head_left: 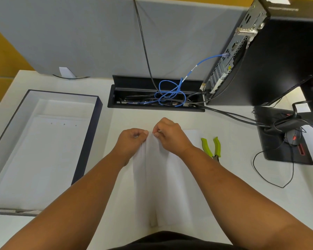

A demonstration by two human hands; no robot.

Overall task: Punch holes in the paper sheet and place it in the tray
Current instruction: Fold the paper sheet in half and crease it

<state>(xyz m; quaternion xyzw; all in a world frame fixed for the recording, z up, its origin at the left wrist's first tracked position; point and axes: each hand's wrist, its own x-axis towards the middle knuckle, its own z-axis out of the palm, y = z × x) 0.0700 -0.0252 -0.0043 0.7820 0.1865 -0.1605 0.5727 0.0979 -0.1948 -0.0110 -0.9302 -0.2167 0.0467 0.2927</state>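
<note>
A white paper sheet (152, 177) lies lengthwise on the desk in front of me, folded or bent along its middle. My left hand (132, 139) and my right hand (167, 134) both pinch its far edge, fingertips almost touching. A green-handled punch plier (212, 147) rests on the desk just right of my right wrist, untouched. The dark-rimmed tray (87, 141) stands at the left and holds white sheets (43, 156) with small holes near their far edge.
An open cable well (155, 98) with blue and black cables sits beyond my hands. A computer tower (251, 56), a monitor base (282, 138) and a mouse (293, 138) with a loose cable fill the right side. A grey partition (79, 33) backs the desk.
</note>
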